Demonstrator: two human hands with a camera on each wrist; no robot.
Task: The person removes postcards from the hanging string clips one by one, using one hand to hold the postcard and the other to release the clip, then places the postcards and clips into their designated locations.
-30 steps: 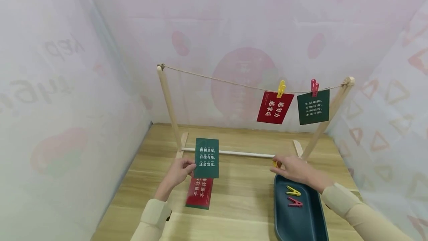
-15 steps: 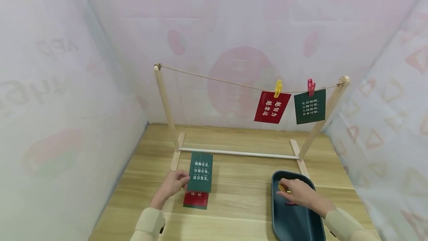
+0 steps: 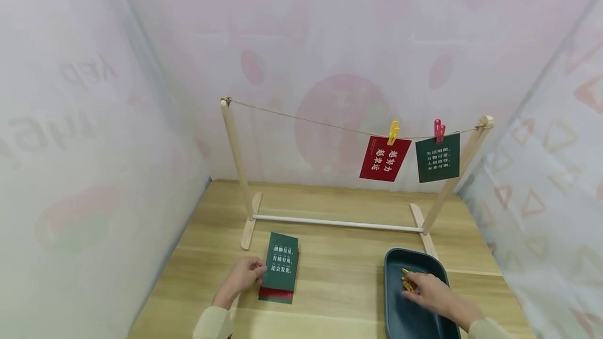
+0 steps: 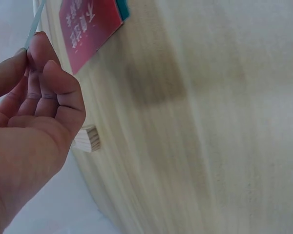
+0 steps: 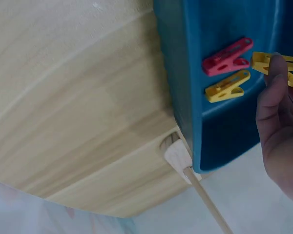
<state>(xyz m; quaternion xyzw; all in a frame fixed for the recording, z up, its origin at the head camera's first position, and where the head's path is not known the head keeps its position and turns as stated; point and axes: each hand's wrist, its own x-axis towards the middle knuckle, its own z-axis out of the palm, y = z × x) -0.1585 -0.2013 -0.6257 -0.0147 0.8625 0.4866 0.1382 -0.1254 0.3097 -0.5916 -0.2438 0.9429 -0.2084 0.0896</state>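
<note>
My left hand (image 3: 241, 279) pinches the left edge of a green card (image 3: 281, 260) with white writing. Its thin edge shows between thumb and finger in the left wrist view. Under the green card lies a red card (image 3: 275, 295), mostly covered in the head view; the left wrist view shows more of this red card (image 4: 87, 28). My right hand (image 3: 435, 294) is over the dark blue tray, pinching a yellow clothespin (image 5: 263, 61) between thumb and fingers. Beside it in the tray lie a pink clothespin (image 5: 228, 57) and another yellow clothespin (image 5: 228, 87).
A wooden frame (image 3: 237, 164) stands at the back with a string (image 3: 306, 120) across its top. From the string hang a red card (image 3: 383, 158) and a green card (image 3: 438, 158), each clipped by a clothespin. The tray (image 3: 388, 297) sits at the front right.
My left hand has lowered the green card toward me, and it now covers most of the red card. My right hand has moved from the tray's far end in over the tray, still holding the yellow clothespin.
</note>
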